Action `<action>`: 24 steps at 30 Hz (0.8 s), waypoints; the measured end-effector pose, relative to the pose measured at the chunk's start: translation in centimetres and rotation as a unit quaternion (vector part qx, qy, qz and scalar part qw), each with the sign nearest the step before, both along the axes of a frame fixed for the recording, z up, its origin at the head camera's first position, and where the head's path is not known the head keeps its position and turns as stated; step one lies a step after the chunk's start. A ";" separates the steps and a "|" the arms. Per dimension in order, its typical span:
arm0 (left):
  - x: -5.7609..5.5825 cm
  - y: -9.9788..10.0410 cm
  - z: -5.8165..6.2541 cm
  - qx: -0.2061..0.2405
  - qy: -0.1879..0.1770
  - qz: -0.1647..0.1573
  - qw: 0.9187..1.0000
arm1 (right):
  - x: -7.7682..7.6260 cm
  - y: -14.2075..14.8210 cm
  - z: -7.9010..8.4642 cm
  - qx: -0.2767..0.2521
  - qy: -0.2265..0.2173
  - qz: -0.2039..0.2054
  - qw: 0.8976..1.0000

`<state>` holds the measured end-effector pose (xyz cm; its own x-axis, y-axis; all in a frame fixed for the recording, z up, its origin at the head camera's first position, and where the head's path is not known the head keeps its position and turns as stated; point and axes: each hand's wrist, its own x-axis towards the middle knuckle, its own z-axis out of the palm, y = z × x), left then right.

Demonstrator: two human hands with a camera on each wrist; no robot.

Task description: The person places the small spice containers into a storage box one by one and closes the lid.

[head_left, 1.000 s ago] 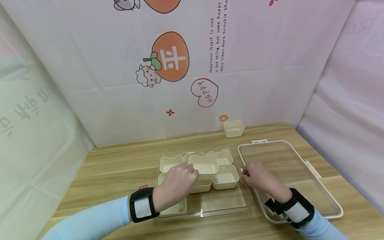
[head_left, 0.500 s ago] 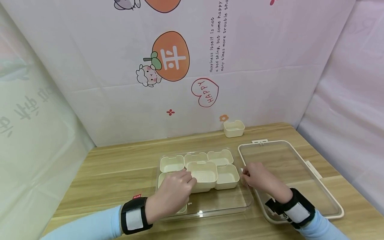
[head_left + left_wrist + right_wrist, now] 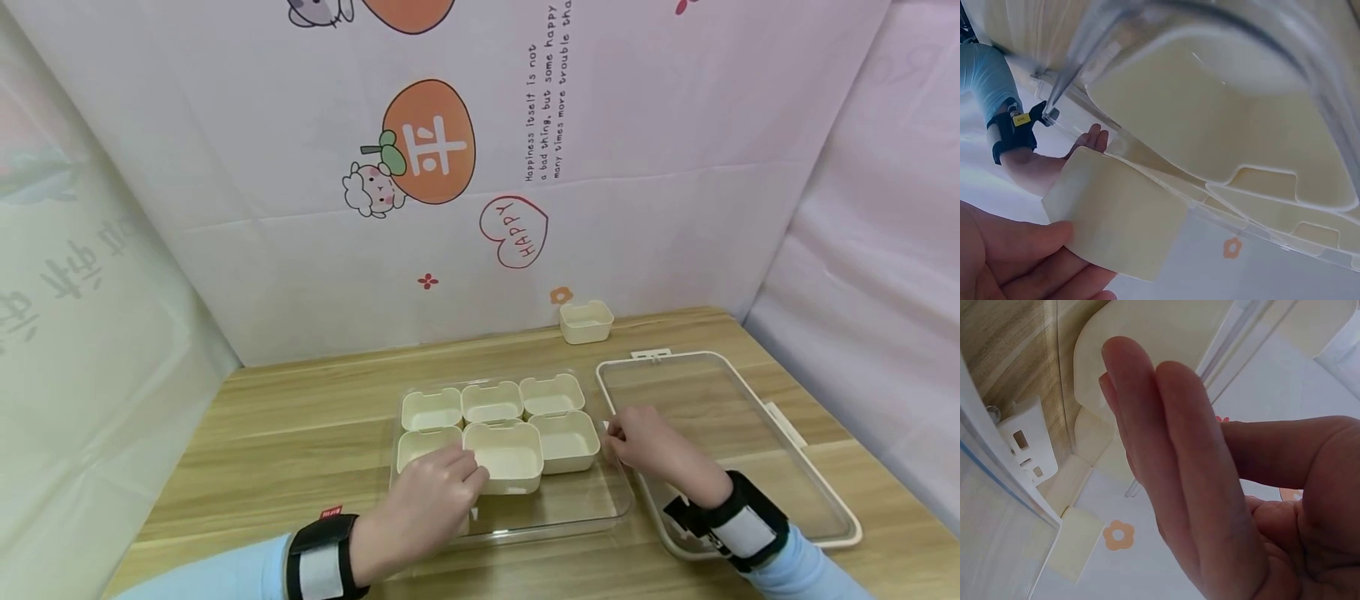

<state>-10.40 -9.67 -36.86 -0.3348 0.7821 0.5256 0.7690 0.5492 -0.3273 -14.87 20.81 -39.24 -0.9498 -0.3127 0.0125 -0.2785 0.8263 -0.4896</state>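
In the head view, my left hand (image 3: 423, 510) holds a cream small bin (image 3: 504, 457) by its left side, low over the clear box (image 3: 555, 530). The left wrist view shows the thumb and fingers on a cream bin (image 3: 1116, 212). Several similar cream bins (image 3: 566, 440) stand in two rows inside the box, partly hidden by this hand. My right hand (image 3: 647, 442) is at the box's right edge, near the lid (image 3: 750, 450). In the right wrist view its fingers (image 3: 1166, 450) are extended, with nothing seen between them and the thumb; contact with the box is unclear.
Another cream bin (image 3: 587, 322) stands at the back of the wooden table (image 3: 300, 417), close to the printed cloth (image 3: 300, 283). The clear lid with its cream frame lies flat to the right of the box, beneath the right forearm.
My left hand has brought its bin down and towards me, from over the back row to the front row's line. The right hand has stayed in place.
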 end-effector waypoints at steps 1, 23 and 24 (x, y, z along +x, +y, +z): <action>0.1 0.0 -0.1 0.002 0.002 -0.001 1.000 | 0.0 0.0 0.0 -0.001 0.000 0.000 1.000; 1.5 0.3 -0.8 -0.028 0.009 -0.032 0.999 | -0.2 0.1 -0.2 0.003 -0.003 -0.007 1.000; 1.6 0.4 -0.9 -0.031 0.004 -0.031 0.999 | -0.2 0.1 -0.2 0.004 -0.001 -0.005 1.000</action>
<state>-8.84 -9.32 -37.76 -0.2808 0.8325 0.4775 0.7976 0.4792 -0.3664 -15.11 20.87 -39.48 -0.9531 -0.3024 0.0081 -0.2684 0.8331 -0.4836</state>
